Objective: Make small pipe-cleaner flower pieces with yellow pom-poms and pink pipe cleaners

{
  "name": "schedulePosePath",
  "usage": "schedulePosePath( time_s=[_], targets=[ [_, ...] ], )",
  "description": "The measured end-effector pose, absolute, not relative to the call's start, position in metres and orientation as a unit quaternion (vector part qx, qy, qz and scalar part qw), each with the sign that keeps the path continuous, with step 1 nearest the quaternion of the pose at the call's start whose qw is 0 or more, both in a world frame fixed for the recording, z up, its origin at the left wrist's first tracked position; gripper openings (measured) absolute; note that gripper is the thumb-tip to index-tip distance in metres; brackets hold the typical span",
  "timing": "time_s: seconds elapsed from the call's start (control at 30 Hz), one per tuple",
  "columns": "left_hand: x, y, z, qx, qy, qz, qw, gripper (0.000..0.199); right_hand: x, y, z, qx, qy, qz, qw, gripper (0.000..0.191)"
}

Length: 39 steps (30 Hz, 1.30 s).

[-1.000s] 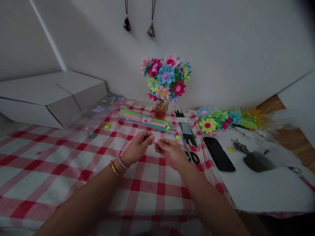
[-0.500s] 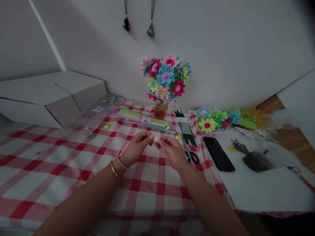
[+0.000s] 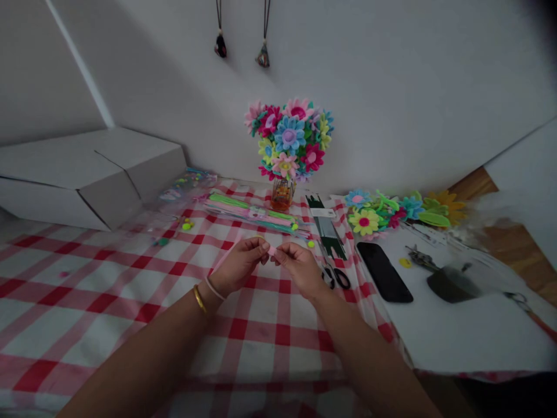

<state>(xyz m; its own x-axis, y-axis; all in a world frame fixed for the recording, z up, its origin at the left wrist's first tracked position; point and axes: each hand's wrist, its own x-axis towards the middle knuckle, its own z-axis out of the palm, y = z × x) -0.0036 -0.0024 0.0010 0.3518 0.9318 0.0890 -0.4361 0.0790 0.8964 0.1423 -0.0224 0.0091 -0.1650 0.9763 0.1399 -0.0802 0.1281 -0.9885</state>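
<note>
Over the red-and-white checked tablecloth (image 3: 174, 348), both hands meet at a small pink fuzzy piece (image 3: 272, 251). My left hand (image 3: 239, 264) pinches its left end between thumb and forefinger, and a pink strand trails back beside the wrist. On the other side, my right hand (image 3: 300, 268) grips the right end with thumb and fingers. Black-handled scissors (image 3: 342, 278) lie just right of my right hand. Behind the hands is a packet of green, pink and teal pipe cleaners (image 3: 252, 215).
A glass vase (image 3: 282, 194) of fuzzy flowers (image 3: 290, 134) stands at the back. Left is a large white box (image 3: 87, 174). To the right are dark green stems (image 3: 326, 229), a black phone (image 3: 384, 273), loose flowers (image 3: 365, 222) and keys (image 3: 420, 257).
The view has shifted slightly. The fingers have drawn closer together, and less of the pink piece shows between them.
</note>
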Motion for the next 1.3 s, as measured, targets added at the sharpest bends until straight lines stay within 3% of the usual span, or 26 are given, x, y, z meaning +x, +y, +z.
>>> schedulePosePath(
  time_s=[0.57, 0.77, 1.1, 1.3],
  targets=[
    [-0.004, 0.0, 0.0, 0.418, 0.298, 0.505, 0.694, 0.012, 0.142, -0.018, 0.004, -0.403, -0.492, 0.583, 0.505, 0.016],
    [-0.005, -0.001, 0.001, 0.387, 0.303, 0.507, 0.708, 0.011, 0.144, -0.019, 0.004, -0.47, -0.581, 0.427, 0.509, 0.014],
    [-0.006, -0.004, 0.004, 0.386, 0.279, 0.447, 0.757, 0.009, 0.153, -0.019, 0.005, -0.446, -0.788, 0.086, 0.416, 0.016],
    [-0.01, -0.002, 0.003, 0.384, 0.288, 0.407, 0.778, 0.007, 0.158, -0.02, 0.011, -0.412, -0.844, 0.003, 0.344, 0.02]
  ],
)
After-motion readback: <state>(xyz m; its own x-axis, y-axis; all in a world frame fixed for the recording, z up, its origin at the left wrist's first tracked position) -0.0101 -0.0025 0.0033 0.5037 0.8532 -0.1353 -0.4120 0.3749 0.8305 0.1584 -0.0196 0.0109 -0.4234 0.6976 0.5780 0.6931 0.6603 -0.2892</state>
